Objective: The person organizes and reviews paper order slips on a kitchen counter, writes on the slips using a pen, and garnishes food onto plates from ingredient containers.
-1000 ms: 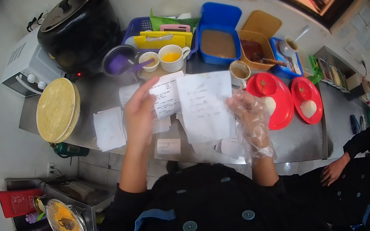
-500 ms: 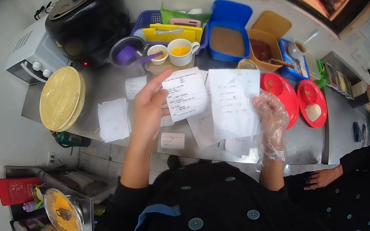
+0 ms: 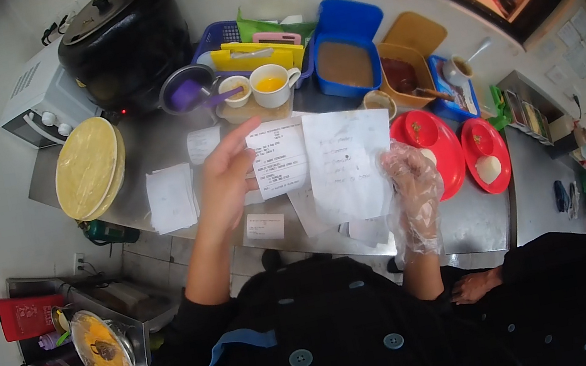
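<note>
My left hand, bare, pinches a printed order slip between thumb and fingers, its print facing me. In my right hand, which wears a clear plastic glove, is a white sheet of paper with faint handwriting. The two papers are side by side above the steel counter, their inner edges meeting or slightly overlapping. Beneath them lie more loose papers, partly hidden. A stack of slips rests left of my left hand, and a small printed slip lies near the counter's front edge.
Red plates with food stand right of my gloved hand. Behind are a white cup, a blue tub and a black pot. Wrapped yellow plates sit left. A co-worker's hand is at lower right.
The gloved hand has brought its sheet left against the printed slip, closing the gap between them. The whole view has shifted slightly. The co-worker's hand appears further left and lower in view.
</note>
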Available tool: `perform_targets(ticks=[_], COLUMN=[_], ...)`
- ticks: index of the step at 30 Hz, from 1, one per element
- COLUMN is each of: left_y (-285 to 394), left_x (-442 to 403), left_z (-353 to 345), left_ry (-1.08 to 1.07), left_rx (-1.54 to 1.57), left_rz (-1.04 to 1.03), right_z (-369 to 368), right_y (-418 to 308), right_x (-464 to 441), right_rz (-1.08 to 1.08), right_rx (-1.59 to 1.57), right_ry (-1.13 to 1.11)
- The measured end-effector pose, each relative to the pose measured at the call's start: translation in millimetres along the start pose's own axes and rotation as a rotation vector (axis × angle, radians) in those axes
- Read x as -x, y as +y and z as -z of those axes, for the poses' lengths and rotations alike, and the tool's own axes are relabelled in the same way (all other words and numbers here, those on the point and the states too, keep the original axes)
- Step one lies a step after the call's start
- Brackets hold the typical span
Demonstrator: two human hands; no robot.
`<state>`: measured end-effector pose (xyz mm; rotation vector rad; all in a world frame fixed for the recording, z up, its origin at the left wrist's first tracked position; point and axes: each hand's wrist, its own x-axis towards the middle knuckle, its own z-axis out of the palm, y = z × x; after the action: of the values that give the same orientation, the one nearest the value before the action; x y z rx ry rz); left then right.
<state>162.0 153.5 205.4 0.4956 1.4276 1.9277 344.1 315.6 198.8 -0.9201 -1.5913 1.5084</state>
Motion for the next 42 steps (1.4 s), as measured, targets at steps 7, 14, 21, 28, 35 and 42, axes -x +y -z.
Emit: perform_targets(ticks=[7, 14, 21, 28, 35, 42], left_y=[0, 0, -4, -9, -13, -30], left_x=[-1, -5, -9, -12, -13, -14], left_z=[0, 0, 0, 2, 0, -21], left_ry=[0.012, 0.003, 0.008, 0.036, 0.039, 0.09], left_rx=[-0.017, -0.023, 0.003, -0.019, -0.023, -0.096], left_rz=[0.012, 0.028, 0.013, 0.027, 0.032, -0.058], right_z=[0, 4, 2, -3, -11, -22], right_y=[0, 7, 10, 4, 2, 18], right_x=[0, -8, -9, -6, 0, 6], right_rz=[-0.001, 0.014, 0.007, -0.022, -0.048, -0.137], right_rx=[-0.037, -0.053, -0.064, -0.092, -0.093, -0.113], right_ry=[0.003, 0.053, 0.038, 0.033, 0.016, -0.136])
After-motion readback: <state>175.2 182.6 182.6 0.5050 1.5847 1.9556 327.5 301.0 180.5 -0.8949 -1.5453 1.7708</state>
